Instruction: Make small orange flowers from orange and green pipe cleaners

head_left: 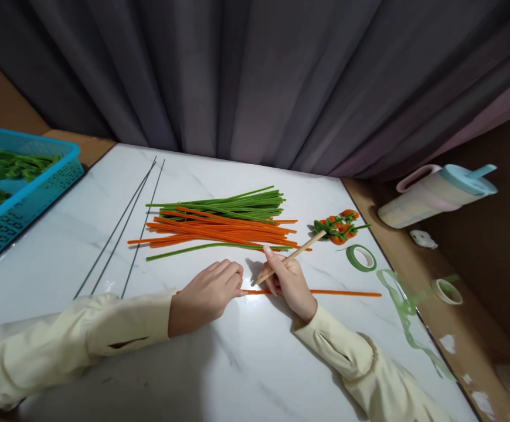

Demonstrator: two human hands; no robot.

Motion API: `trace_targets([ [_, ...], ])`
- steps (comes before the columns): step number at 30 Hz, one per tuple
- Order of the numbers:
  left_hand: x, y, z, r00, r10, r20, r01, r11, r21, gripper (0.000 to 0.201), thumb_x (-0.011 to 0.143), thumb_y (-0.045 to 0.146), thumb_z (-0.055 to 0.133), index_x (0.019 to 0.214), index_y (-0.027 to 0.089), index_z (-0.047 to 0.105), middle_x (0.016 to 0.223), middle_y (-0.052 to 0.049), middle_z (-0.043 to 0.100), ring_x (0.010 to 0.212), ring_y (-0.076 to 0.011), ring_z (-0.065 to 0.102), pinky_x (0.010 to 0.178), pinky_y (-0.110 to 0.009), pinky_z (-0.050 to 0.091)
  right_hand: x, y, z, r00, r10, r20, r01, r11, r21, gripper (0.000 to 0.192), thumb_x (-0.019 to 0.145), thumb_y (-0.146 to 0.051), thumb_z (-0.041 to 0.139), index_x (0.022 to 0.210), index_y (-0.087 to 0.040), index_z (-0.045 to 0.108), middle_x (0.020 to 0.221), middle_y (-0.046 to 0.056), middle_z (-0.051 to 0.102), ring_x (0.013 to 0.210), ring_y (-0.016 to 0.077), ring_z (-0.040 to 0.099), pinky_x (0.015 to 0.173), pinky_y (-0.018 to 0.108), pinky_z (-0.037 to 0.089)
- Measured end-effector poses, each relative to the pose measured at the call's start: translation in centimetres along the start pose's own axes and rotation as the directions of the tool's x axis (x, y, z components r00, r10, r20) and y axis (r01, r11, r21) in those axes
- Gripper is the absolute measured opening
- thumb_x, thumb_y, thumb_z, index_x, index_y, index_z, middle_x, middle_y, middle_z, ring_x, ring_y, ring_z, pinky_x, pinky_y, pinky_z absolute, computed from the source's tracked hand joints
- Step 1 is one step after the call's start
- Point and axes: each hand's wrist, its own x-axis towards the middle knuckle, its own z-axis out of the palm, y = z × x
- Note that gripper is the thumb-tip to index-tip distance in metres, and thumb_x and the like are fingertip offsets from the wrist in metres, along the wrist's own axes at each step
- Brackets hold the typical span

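Observation:
A single orange pipe cleaner (347, 293) lies straight across the near part of the white marbled table. My left hand (211, 290) is closed, pinching it between thumb and fingertips. In my right hand (288, 281) a thin wooden stick (301, 251) is gripped, slanting up to the right, its lower end just above the orange pipe cleaner. Whether the right fingers also touch the pipe cleaner is hidden. Beyond both hands lie a bundle of orange pipe cleaners (220, 228), a bundle of green pipe cleaners (228, 203) and one loose green pipe cleaner (193, 250).
Orange-and-green pipe cleaner pieces (343, 227) and a green tape roll (361, 258) sit at right. Thin dark wires (121, 228) lie at left, near a blue basket (30, 190) holding green pieces. A tumbler (431, 196) and green ribbon (407, 322) are along the right edge.

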Motion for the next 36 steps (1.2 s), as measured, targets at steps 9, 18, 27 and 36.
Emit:
trace_targets([
  [9,0.6,0.6,-2.6,0.917,-0.209,0.339,0.246,0.967,-0.07,0.023,0.094,0.024,0.032,0.078,0.019,0.047,0.062,0.002,0.055,0.054,-0.0146,0.051,0.051,-0.026,0.027,-0.1,0.1,0.1,0.997,-0.08,0.021,0.081,0.992,-0.093,0.061,0.08,-0.067,0.045,0.049,-0.015,0.05,0.03,-0.006,0.033,0.03,0.0048,0.028,0.035,0.021,0.023],
  [18,1.1,0.5,-2.7,0.882,-0.28,0.379,0.324,0.944,-0.057,0.026,0.091,0.027,0.034,0.076,0.019,0.054,0.065,0.0,0.063,0.057,-0.0171,0.057,0.05,-0.026,0.024,-1.5,0.0,0.6,0.926,-0.314,0.21,0.36,0.901,-0.241,0.054,0.091,-0.049,0.041,0.05,-0.016,0.051,0.042,-0.003,0.039,0.041,0.0075,0.036,0.043,0.022,0.032],
  [27,1.4,0.6,-2.8,0.854,-0.284,0.436,0.319,0.948,-0.006,0.024,0.091,0.026,0.035,0.08,0.018,0.055,0.069,-0.003,0.065,0.061,-0.0204,0.06,0.05,-0.027,0.024,-1.4,0.4,0.6,0.89,-0.353,0.287,0.437,0.84,-0.323,0.051,0.094,-0.042,0.036,0.05,-0.017,0.046,0.045,-0.003,0.039,0.043,0.0078,0.035,0.044,0.022,0.031],
  [36,1.3,0.6,-3.1,0.847,-0.282,0.45,0.341,0.939,-0.053,0.015,0.087,0.023,0.039,0.082,0.02,0.053,0.069,-0.001,0.065,0.062,-0.0211,0.06,0.05,-0.027,0.025,-1.8,0.5,0.6,0.755,-0.49,0.436,0.655,0.606,-0.451,0.048,0.097,-0.034,0.03,0.051,-0.019,0.037,0.047,-0.003,0.034,0.043,0.0081,0.032,0.046,0.023,0.03],
])
